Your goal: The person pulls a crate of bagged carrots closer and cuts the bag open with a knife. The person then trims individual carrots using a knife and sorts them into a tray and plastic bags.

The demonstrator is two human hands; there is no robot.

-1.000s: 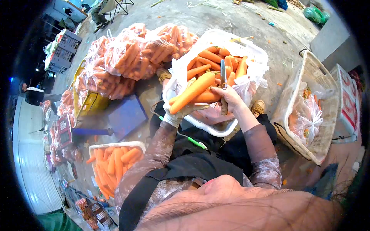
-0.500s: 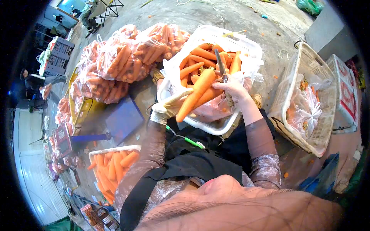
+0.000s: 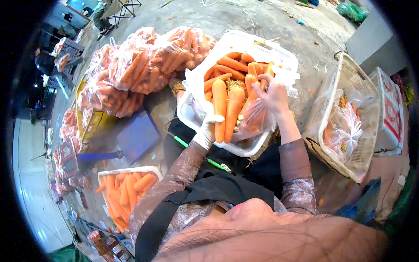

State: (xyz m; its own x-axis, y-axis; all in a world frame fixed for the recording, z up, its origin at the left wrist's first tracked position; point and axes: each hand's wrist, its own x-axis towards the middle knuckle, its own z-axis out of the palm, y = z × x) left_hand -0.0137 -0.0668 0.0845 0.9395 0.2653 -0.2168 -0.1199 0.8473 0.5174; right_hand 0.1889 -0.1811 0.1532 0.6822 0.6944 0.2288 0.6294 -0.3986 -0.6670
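Note:
My left hand (image 3: pixel 207 132), in a pale glove, is closed on the lower end of a large carrot (image 3: pixel 220 102) at the front of the white basket (image 3: pixel 249 150). A second carrot (image 3: pixel 235 107) lies right beside it. My bare right hand (image 3: pixel 276 95) reaches over the basket's right side, thumb and forefinger around a carrot (image 3: pixel 251 83) among the others. Part of that grip is hidden. Clear plastic (image 3: pixel 257 115) lines the basket, and several more carrots (image 3: pixel 231 62) lie inside. I cannot make out the knife now.
Bagged carrots (image 3: pixel 135 65) are heaped at the left, near a blue-topped scale (image 3: pixel 139 135). A crate of carrots (image 3: pixel 157 170) stands at lower left. To the right is a beige crate (image 3: pixel 314 142) holding a plastic bag (image 3: pixel 349 131). A green-handled tool (image 3: pixel 181 142) lies by my lap.
My right hand has moved up and right, and the knife it held no longer shows. My left hand has shifted right and down; the carrots have turned more upright.

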